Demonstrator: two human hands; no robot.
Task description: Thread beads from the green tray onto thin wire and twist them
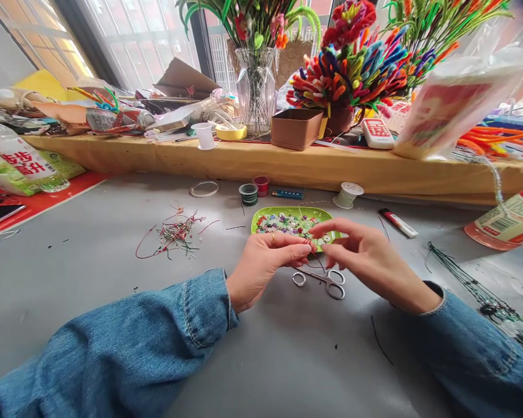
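My left hand [268, 258] pinches a small bundle of dark red cord [307, 244] between thumb and fingertips. Facing it, my right hand [361, 255] has its thumb and fingers apart, close to the cord's loose end; nothing shows between them. Just behind both hands lies a green tray [265, 210] of mixed coloured beads, partly hidden by the fingers. Below the fingertips, a pair of scissors [335, 284] rests on the grey table, its blades partly covered. A silver ring [299, 280] lies beside the scissors.
Cord scraps [178, 232] are heaped at left. Spools of green [248, 195], red [261, 186] and pale [348, 195] thread stand behind the tray. A lighter [398, 223], knotted dark cords [470, 278] and a bottle [509, 217] are at right. A cluttered ledge [165, 157] runs along the back.
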